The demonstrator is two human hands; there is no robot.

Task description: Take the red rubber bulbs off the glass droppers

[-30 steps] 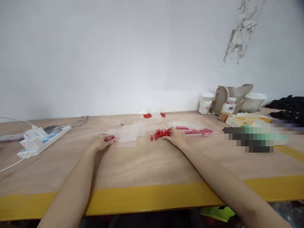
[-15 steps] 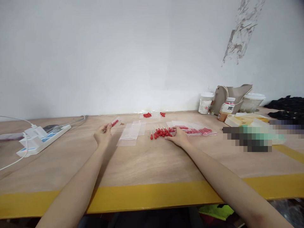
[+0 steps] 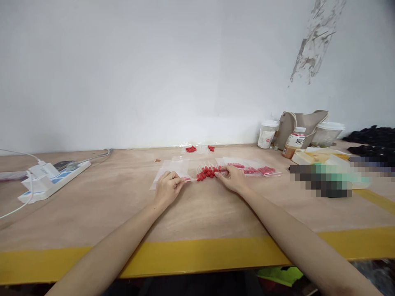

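A pile of thin pale sticks with red tips [image 3: 209, 172] lies at the middle of the table, red ends toward me. My left hand [image 3: 168, 187] is closed in a pinch on a small clear plastic bag [image 3: 187, 179] with some red in it, its end close to the pile's left side. My right hand [image 3: 233, 178] rests at the pile's right side, thumb and index finger closed on the red tips there. Flat clear bags [image 3: 176, 165] lie behind my left hand. Beyond my right hand are several filled bags [image 3: 266, 170] with red contents.
Two small heaps of red pieces [image 3: 191, 149] lie near the wall. A white power strip [image 3: 55, 181] with cables is at left. At right stand a drink bottle [image 3: 294, 144], lidded cups [image 3: 268, 133] and a grey bag [image 3: 304, 119]. Yellow tape [image 3: 197, 255] edges the table.
My left hand has moved right with the small bag, from beside the flat bags to the pile's left side. My right hand stays at the pile, which looks narrower.
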